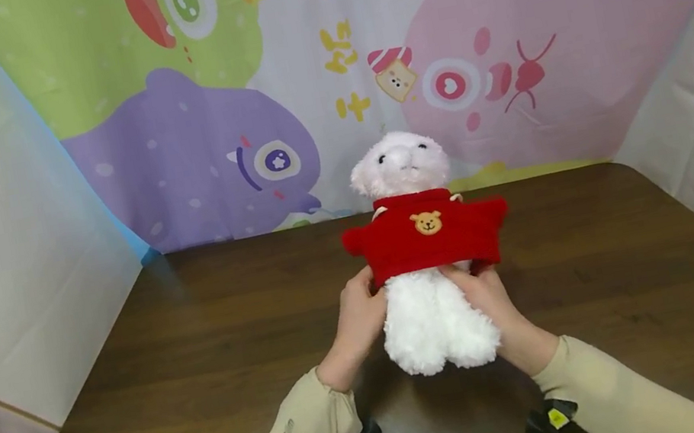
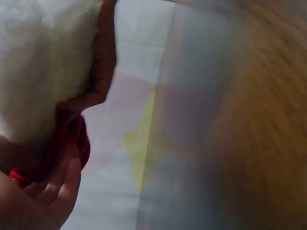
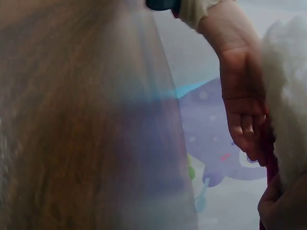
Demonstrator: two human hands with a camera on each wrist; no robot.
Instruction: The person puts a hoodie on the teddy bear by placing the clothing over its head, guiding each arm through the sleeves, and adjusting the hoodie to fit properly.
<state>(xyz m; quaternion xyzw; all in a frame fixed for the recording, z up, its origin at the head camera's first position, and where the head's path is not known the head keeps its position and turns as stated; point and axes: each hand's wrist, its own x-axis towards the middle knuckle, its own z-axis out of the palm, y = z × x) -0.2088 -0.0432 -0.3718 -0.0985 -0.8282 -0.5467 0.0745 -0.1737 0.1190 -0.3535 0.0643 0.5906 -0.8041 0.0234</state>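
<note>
Beige sleeves (image 1: pixel 304 429) lie just behind the fingers. The left hand (image 1: pixel 360 315) has fingers and thumb clamped on the hem of the red shirt (image 1: pixel 429 248); the right hand (image 1: pixel 490 299) pinches the hem's other side, its thumb tucked beneath. Between the two sets of fingers is the white toy (image 1: pixel 434 313), wearing the shirt, feet below the fingertips, head above them. The table (image 1: pixel 214 333) spreads to both sides; beyond the fingers hangs a cartoon cloth (image 1: pixel 192 166).
</note>
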